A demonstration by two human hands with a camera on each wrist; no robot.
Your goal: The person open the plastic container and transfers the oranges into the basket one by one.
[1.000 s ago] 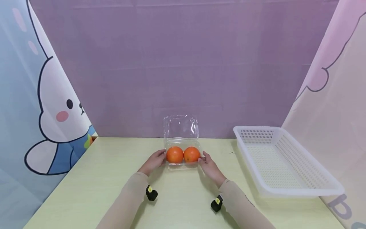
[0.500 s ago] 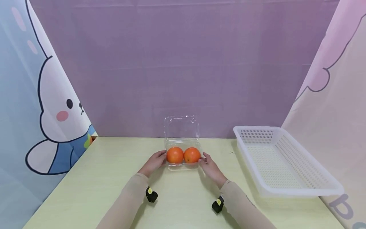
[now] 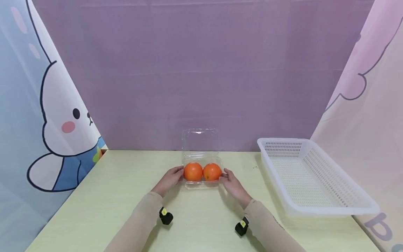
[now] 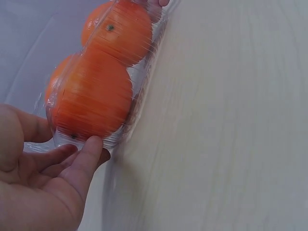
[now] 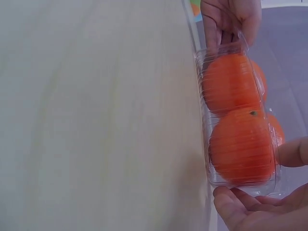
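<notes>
A clear plastic clamshell box (image 3: 201, 186) stands on the table in the middle of the head view, its lid (image 3: 200, 140) raised at the back. Two oranges, a left one (image 3: 193, 172) and a right one (image 3: 212, 172), lie side by side in its base. My left hand (image 3: 170, 180) grips the left end of the box; in the left wrist view the thumb and fingers (image 4: 86, 166) bend about its corner. At the opposite end, my right hand (image 3: 233, 187) holds the box, with fingers (image 5: 231, 204) at its lower corner.
A white perforated plastic basket (image 3: 292, 211) stands at the right of the pale table (image 3: 104, 196). Behind the table hangs a purple cloth (image 3: 201, 70). Printed curtains close off the left and right sides. Black wrist cameras (image 3: 165, 216) sit on both sleeves.
The box with the oranges has come very slightly toward me, both hands moving along with it. Reflections on the raised lid have faded. The basket stays where it was.
</notes>
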